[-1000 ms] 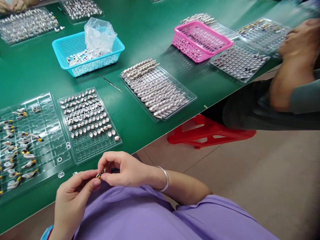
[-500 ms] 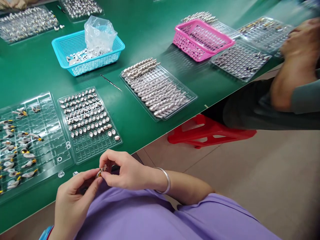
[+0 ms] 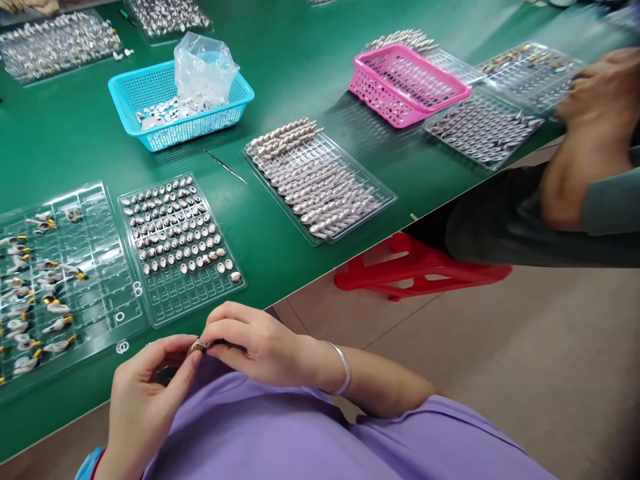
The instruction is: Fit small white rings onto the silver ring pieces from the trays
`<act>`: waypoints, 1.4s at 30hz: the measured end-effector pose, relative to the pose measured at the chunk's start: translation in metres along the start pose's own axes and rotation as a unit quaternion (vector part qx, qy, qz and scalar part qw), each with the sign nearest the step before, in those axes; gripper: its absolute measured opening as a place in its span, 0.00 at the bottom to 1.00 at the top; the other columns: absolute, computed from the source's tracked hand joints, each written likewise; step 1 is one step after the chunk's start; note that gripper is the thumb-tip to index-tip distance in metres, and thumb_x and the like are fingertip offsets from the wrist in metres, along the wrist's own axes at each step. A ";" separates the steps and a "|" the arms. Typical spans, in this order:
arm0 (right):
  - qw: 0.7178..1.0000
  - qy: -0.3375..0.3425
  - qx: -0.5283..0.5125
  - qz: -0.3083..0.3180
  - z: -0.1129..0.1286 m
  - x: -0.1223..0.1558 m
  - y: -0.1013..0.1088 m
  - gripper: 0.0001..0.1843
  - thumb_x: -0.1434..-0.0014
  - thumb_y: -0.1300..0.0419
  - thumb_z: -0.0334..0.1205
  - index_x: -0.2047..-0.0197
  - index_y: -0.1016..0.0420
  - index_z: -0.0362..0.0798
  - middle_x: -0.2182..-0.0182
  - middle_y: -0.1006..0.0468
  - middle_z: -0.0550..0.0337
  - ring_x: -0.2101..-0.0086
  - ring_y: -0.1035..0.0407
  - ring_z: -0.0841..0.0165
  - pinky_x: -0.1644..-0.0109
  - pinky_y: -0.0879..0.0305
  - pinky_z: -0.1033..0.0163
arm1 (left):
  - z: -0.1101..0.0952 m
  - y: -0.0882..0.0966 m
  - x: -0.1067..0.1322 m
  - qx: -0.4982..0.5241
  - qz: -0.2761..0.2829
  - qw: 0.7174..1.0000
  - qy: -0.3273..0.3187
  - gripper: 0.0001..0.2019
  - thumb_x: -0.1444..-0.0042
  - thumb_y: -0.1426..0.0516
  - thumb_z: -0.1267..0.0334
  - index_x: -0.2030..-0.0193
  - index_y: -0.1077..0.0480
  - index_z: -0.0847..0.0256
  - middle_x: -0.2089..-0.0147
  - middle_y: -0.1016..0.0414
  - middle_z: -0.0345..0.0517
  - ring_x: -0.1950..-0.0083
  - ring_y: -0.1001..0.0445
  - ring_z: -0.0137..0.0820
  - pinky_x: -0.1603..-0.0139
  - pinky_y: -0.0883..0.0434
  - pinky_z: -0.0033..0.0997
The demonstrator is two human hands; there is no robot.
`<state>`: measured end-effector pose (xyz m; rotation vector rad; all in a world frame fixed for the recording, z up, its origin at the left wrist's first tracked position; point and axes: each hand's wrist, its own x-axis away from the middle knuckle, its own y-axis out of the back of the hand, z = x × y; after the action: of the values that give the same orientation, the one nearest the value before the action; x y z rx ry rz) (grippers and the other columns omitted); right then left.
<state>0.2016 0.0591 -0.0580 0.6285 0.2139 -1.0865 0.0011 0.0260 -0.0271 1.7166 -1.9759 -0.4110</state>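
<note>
My left hand [image 3: 150, 387] and my right hand [image 3: 250, 340] meet at the near edge of the green table [image 3: 300, 73], above my purple top. Both pinch one small metal part [image 3: 197, 346] with an orange band between their fingertips. Just beyond them lies a clear tray of small silver caps [image 3: 177, 243]. To its left a second clear tray [image 3: 55, 280] holds white parts with yellow ends. A silver bangle circles my right wrist.
A clear tray of long silver pieces [image 3: 317, 180] lies mid-table, with thin tweezers [image 3: 224, 166] beside it. A blue basket [image 3: 180, 107] with a plastic bag and a pink basket [image 3: 407, 83] stand farther back. Another person's hands [image 3: 595, 100] work over trays at the right. A red stool [image 3: 420, 267] stands below.
My fingers have turned the small part slightly and both hands have edged a little down and right. The view has shifted slightly.
</note>
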 end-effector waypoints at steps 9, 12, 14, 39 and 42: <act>0.999 0.034 0.006 -0.043 -0.001 0.003 -0.006 0.07 0.35 0.45 0.30 0.54 0.27 0.43 0.62 0.24 0.52 0.61 0.28 0.70 0.55 0.25 0.68 | 0.001 0.000 -0.001 -0.014 -0.010 1.000 -0.012 0.09 0.47 0.36 0.58 0.61 0.21 0.59 0.67 0.16 0.43 0.70 0.18 0.33 0.67 0.21 0.26; 0.999 0.016 -0.017 -0.037 0.000 0.003 -0.005 0.06 0.35 0.44 0.30 0.55 0.27 0.45 0.62 0.23 0.53 0.60 0.26 0.71 0.54 0.25 0.68 | 0.000 -0.001 0.000 -0.028 -0.021 0.999 -0.029 0.08 0.46 0.36 0.59 0.61 0.21 0.59 0.68 0.16 0.42 0.71 0.19 0.32 0.68 0.22 0.26; 0.999 0.005 -0.034 -0.030 0.001 0.004 -0.005 0.06 0.35 0.44 0.31 0.56 0.27 0.45 0.62 0.22 0.53 0.60 0.26 0.71 0.54 0.25 0.68 | -0.002 -0.002 0.001 -0.040 -0.028 0.998 -0.044 0.08 0.46 0.36 0.59 0.61 0.21 0.58 0.68 0.17 0.41 0.71 0.19 0.32 0.69 0.22 0.25; 0.994 0.012 -0.061 -0.091 0.008 0.004 -0.011 0.05 0.37 0.39 0.31 0.61 0.21 0.43 0.63 0.18 0.52 0.63 0.22 0.72 0.57 0.22 0.71 | 0.004 0.000 -0.006 0.268 0.107 0.942 0.169 0.12 0.54 0.31 0.57 0.70 0.26 0.61 0.79 0.25 0.38 0.77 0.29 0.25 0.75 0.32 0.20; 0.993 0.008 -0.077 -0.092 0.008 0.004 -0.010 0.05 0.38 0.39 0.30 0.61 0.21 0.41 0.63 0.18 0.50 0.63 0.22 0.71 0.57 0.22 0.71 | 0.003 0.001 -0.005 0.209 0.149 0.956 0.144 0.12 0.48 0.36 0.53 0.69 0.26 0.59 0.79 0.26 0.38 0.77 0.30 0.27 0.74 0.32 0.22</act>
<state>0.1937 0.0486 -0.0570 0.4872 0.3718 -1.2286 -0.0008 0.0308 -0.0299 1.5561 -2.1521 0.3688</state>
